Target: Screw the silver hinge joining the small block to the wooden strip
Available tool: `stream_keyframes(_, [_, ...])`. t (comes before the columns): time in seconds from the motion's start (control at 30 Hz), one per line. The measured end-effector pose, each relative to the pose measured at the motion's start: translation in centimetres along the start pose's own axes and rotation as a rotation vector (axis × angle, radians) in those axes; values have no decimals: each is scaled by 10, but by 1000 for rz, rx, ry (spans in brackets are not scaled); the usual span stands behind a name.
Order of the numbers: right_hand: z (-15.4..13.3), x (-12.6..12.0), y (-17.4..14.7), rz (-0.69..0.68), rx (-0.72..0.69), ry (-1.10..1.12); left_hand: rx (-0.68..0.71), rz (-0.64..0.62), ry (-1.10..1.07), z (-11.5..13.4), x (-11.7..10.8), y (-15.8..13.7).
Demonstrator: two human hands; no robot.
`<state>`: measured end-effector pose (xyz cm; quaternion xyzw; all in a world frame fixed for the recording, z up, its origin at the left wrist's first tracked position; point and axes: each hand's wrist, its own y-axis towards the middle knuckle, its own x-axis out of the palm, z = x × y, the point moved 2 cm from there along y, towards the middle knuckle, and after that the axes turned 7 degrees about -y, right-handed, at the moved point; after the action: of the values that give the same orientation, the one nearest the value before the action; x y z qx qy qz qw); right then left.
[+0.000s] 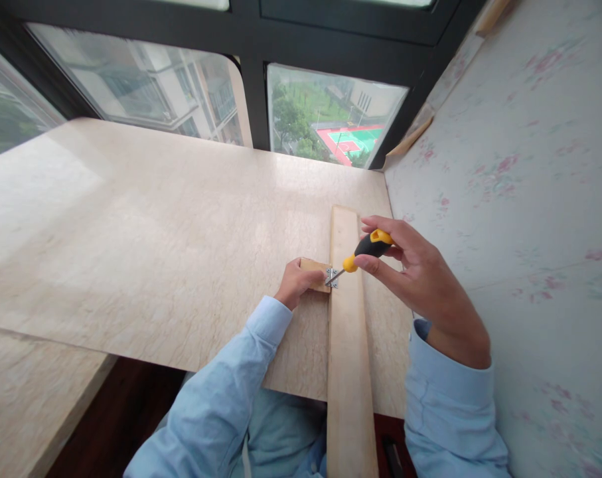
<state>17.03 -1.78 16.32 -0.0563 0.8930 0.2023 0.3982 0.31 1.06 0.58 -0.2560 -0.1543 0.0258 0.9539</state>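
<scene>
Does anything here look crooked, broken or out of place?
Mostly no. The one odd thing: the long wooden plank juts past the near edge of the marble counter, unsupported there. The left hand steadies a small wooden block, and the right hand holds a screwdriver to a metal hinge.

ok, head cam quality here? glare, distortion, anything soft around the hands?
Head view: daylight from the windows washes out the far left of the marble top; wide-angle bend curves the window frame and table edges; right hand, screwdriver, left hand and wood strip are fairly sharp, shadows soft; the metal bracket is too small for detail.
</scene>
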Motion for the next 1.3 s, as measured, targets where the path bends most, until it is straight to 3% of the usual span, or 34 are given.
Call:
stream_keyframes(0.23, [0,-6,3,147,4,-152,11,-8,2,-2,0,2])
stream_keyframes(0.53, [-5,-3,-5,-32,-37,52,15,-25,0,-4,-1,4])
stream_keyframes(0.77, [0,2,0,50,41,-163,11,-30,1,-3,-1,3])
stream_keyframes(0.97, [1,-2,0,148,-13,-409,-3,-24,-17,-3,-1,3])
stream_keyframes(1.2, [-8,-6,-6,31,-117,-171,4,-15,-14,-3,0,3])
stream_keyframes(1.3, [-10,-3,-7,-21,-87,-80,6,-18,-14,-3,0,3])
